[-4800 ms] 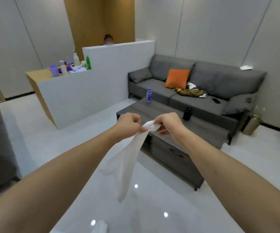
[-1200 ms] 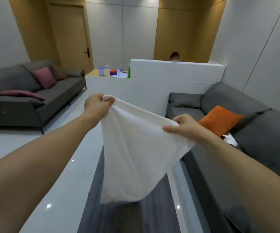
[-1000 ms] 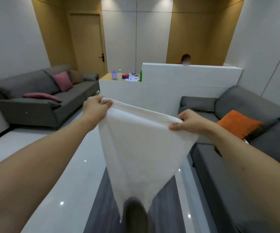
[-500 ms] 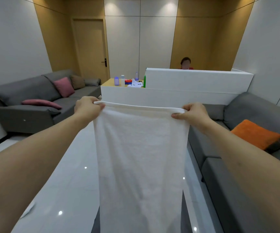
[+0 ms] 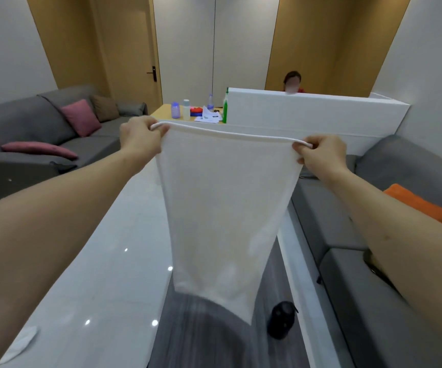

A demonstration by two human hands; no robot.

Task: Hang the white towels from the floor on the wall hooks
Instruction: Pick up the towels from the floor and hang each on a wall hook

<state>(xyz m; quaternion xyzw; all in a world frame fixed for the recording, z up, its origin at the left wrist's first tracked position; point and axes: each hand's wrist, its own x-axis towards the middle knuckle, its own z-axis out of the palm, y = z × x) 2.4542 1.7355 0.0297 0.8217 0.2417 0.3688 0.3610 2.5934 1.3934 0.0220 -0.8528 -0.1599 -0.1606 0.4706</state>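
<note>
Head view, white towel (image 5: 225, 208) stretched between left hand (image 5: 140, 136), right hand (image 5: 320, 152)

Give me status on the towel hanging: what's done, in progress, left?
Done: one white towel is off the floor. In hand: left hand and right hand pinch its top corners, spreading it flat over the coffee table. Left: hanging it; no wall hooks are in view. A white cloth, possibly another towel, lies on the floor at lower left.
</note>
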